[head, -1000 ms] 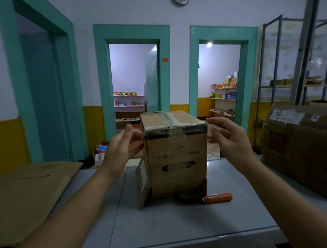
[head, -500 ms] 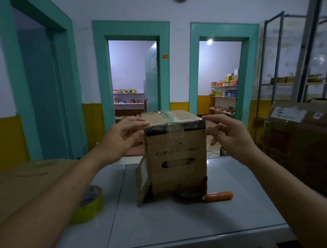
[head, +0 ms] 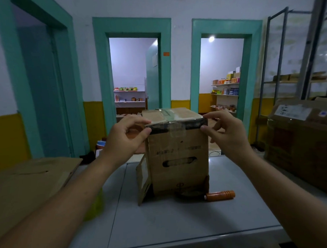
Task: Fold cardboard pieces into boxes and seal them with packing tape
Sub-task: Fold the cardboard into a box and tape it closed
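Observation:
A brown cardboard box point(head: 178, 160) stands upright in the middle of the grey table point(head: 163, 223), its top flaps closed under a strip of clear tape. My left hand point(head: 125, 138) pinches the box's top left corner between thumb and fingers. My right hand point(head: 225, 132) pinches the top right corner the same way. One bottom flap sticks out at the box's lower left. A tool with an orange handle point(head: 220, 195) lies at the box's foot on the right. A yellow-green tape roll point(head: 94, 207) shows partly behind my left forearm.
Flat cardboard sheets point(head: 30, 182) lie on the table's left side. A large taped carton point(head: 306, 142) stands at the right. Behind the table are two open doorways and a metal shelf rack point(head: 295, 65) at the far right.
Both hands moved inward and up from beside the box to its top corners and closed on them. The box has stayed in place.

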Tool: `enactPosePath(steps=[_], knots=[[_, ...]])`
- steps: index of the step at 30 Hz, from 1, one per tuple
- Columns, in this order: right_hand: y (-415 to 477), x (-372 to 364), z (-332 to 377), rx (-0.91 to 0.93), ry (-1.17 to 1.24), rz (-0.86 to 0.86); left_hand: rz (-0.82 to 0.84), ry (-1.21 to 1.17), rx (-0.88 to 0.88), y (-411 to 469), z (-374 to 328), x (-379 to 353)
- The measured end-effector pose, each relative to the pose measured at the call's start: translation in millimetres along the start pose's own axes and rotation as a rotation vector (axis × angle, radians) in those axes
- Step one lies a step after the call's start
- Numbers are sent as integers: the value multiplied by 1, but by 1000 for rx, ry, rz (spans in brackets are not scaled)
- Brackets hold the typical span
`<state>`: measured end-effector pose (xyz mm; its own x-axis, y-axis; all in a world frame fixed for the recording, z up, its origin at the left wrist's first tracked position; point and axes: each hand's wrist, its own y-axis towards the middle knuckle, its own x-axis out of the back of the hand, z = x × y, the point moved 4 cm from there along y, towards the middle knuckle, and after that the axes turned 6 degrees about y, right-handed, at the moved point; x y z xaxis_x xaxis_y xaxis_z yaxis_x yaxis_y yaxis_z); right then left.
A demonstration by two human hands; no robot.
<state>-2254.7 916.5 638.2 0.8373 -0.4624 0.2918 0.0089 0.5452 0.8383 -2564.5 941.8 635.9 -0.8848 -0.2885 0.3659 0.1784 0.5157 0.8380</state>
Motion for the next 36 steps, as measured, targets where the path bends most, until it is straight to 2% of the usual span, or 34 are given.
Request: enactPosePath(steps=[4,10,18,21,24,26,29,33,36], knots=[[-7,-10,-3,44,-11,-71,-86,39,17,-8,-6,-10],[-5,0,-1,26,50,59,85,-59,51,-5,3,3],[-7,-2,0,-1,51,22,52,-79,85,-10,-3,-1],[-6,-6,2,-145,101,21,34,-125,284,-13,-6,-4],[-1,-14,4,-550,293,-39,70,-263,671,-11,-3,-14],[1,-21,15,-697,259,-8,135,-300,815,-8,-8,-21],[4,-24,35,-518,124,-23,107,-303,777,-2,-21,-20],[4,-11,59,-235,211,-151,28,-389,575,5,-39,5],[-1,-15,60,-150,240,-82,16,-415,426,2,-31,21]])
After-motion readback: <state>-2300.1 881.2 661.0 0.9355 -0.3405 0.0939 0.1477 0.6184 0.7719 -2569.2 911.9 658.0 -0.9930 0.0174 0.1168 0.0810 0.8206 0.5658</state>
